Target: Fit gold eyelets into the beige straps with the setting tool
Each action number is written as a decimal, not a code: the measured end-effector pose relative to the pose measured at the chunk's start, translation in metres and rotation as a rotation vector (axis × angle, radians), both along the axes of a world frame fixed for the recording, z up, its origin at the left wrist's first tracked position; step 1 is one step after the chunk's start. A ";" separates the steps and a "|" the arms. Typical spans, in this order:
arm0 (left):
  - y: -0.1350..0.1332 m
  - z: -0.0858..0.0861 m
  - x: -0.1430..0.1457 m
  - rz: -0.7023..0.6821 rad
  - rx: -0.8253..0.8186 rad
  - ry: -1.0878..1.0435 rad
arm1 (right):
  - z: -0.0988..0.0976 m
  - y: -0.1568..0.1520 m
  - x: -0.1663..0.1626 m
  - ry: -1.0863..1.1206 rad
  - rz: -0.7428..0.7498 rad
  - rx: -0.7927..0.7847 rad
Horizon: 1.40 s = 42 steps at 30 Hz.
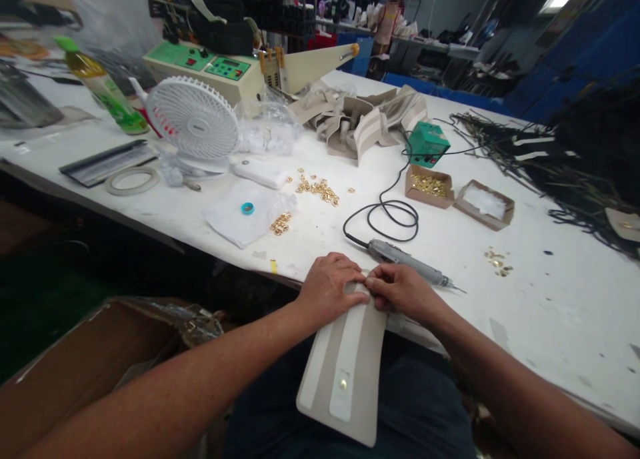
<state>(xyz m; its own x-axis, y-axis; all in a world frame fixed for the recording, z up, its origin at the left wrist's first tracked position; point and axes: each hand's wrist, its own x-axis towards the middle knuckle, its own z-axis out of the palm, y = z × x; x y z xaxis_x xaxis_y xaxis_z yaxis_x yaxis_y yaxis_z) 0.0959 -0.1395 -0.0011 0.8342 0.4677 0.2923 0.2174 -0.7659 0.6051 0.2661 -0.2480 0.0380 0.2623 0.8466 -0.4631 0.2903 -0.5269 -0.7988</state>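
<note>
A beige strap panel (350, 369) with a white stripe and a small gold stud lies from the table edge down over my lap. My left hand (333, 289) rests on its top end with the fingers curled down against it. My right hand (400, 291) pinches the same top end beside the left, fingers pressed together. Just behind my right hand lies a grey electric screwdriver (407, 262) with a black coiled cord.
Loose gold rings (317, 187) lie mid-table, more in a small cardboard box (429, 185). A white desk fan (193, 119), a green bottle (103, 85), a tape roll, a pile of beige straps (360, 122) and black strips at right. An open carton (95, 359) stands lower left.
</note>
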 end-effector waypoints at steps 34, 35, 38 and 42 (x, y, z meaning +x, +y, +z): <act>-0.001 -0.008 0.002 0.017 -0.024 -0.064 | 0.020 0.020 -0.038 0.167 -0.483 1.025; -0.001 -0.008 0.002 0.017 -0.027 -0.066 | 0.019 0.020 -0.039 0.153 -0.472 1.029; -0.001 -0.009 0.002 0.016 -0.032 -0.066 | 0.016 0.023 -0.039 0.124 -0.457 1.026; -0.001 -0.008 0.001 0.005 -0.025 -0.070 | 0.012 0.025 -0.040 0.085 -0.457 1.002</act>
<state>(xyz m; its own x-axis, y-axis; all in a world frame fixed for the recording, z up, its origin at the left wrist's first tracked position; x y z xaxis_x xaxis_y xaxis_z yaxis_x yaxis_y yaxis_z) 0.0971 -0.1401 -0.0095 0.8096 0.4802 0.3377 0.1781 -0.7491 0.6381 0.2265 -0.2226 0.0498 0.6461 0.6799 0.3467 0.1568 0.3263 -0.9322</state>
